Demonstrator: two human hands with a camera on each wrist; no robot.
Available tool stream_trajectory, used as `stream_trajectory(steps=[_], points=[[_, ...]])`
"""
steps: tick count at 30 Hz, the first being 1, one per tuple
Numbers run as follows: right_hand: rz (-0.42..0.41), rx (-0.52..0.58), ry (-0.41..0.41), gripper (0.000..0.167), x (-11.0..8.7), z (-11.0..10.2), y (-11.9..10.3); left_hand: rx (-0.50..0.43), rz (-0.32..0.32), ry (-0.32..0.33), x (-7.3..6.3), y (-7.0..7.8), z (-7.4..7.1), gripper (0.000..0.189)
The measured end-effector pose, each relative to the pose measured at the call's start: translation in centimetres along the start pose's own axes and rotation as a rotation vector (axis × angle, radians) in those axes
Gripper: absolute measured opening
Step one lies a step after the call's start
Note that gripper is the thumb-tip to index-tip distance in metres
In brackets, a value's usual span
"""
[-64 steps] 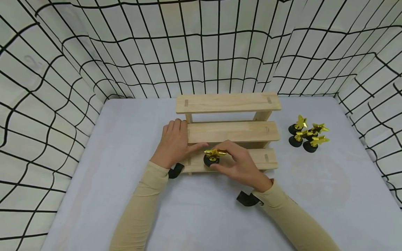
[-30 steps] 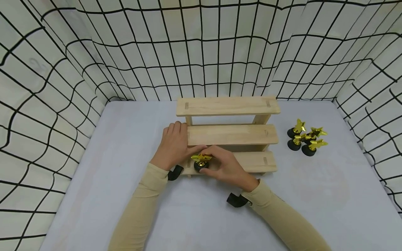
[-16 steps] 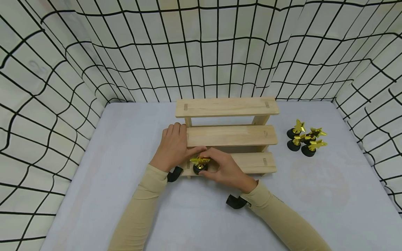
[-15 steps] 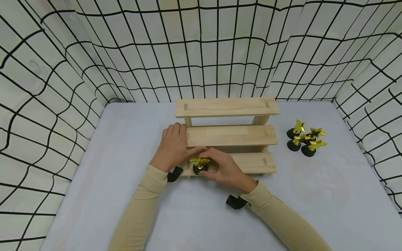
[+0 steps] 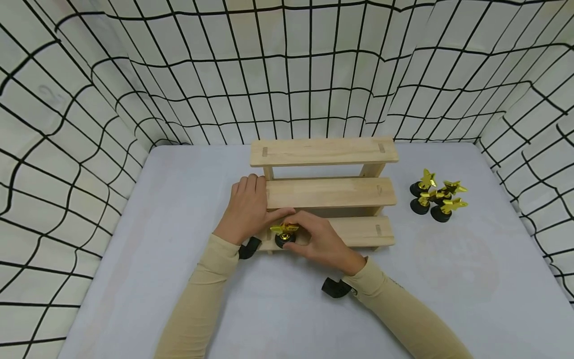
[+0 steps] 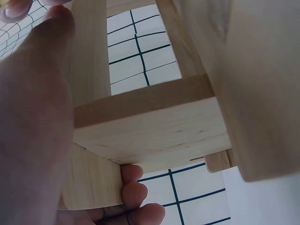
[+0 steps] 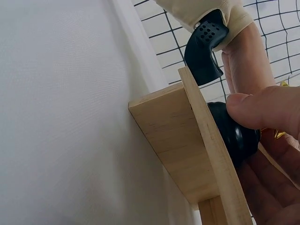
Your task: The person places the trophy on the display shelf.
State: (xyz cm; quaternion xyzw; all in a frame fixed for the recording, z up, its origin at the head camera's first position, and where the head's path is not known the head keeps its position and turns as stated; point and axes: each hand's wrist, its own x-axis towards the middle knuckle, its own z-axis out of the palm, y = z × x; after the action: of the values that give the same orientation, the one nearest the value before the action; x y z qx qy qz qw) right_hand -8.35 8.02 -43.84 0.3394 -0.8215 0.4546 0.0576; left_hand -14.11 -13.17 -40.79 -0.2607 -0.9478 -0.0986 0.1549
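Pinched between the thumb and fingers of the right hand [image 5: 325,243] is a gold star trophy [image 5: 285,239], its black base touching the top face of the lowest shelf [image 5: 358,231], close to that shelf's left end. The right wrist view shows the thumb laid on the base, and the board's edge just beside it.

The left hand [image 5: 247,209] grips the left side of the wooden rack [image 5: 372,170]; the left wrist view shows fingertips curled around the wood, while the head view shows the thumb reaching toward the trophy. The lowest shelf runs on to the right of the right hand. Behind it rises the middle shelf [image 5: 332,193], with a dark gap between the two, then the top shelf [image 5: 325,152], with a wider opening under its front edge.

Four more star trophies [image 5: 441,213] stand bunched on the white tabletop [image 5: 466,259], well apart from the rack's right end. Farthest off, black mesh [image 5: 310,119] rises along the tabletop's back edge and both sides.
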Motion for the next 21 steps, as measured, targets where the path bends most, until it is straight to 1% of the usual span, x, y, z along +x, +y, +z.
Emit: stream_trajectory(steps=[7,16,21], points=[[0.030,-0.017,-0.001,0.046,0.13,0.19,-0.04,0.002,-0.007,-0.008,0.04,-0.03,-0.04,0.116],[0.047,-0.023,0.017,0.048,0.23,0.39,-0.06,0.008,-0.007,-0.017,0.10,-0.06,-0.12,0.116],[0.043,-0.032,0.026,0.048,0.26,0.39,-0.21,0.010,-0.012,-0.027,0.16,-0.02,-0.14,0.116]])
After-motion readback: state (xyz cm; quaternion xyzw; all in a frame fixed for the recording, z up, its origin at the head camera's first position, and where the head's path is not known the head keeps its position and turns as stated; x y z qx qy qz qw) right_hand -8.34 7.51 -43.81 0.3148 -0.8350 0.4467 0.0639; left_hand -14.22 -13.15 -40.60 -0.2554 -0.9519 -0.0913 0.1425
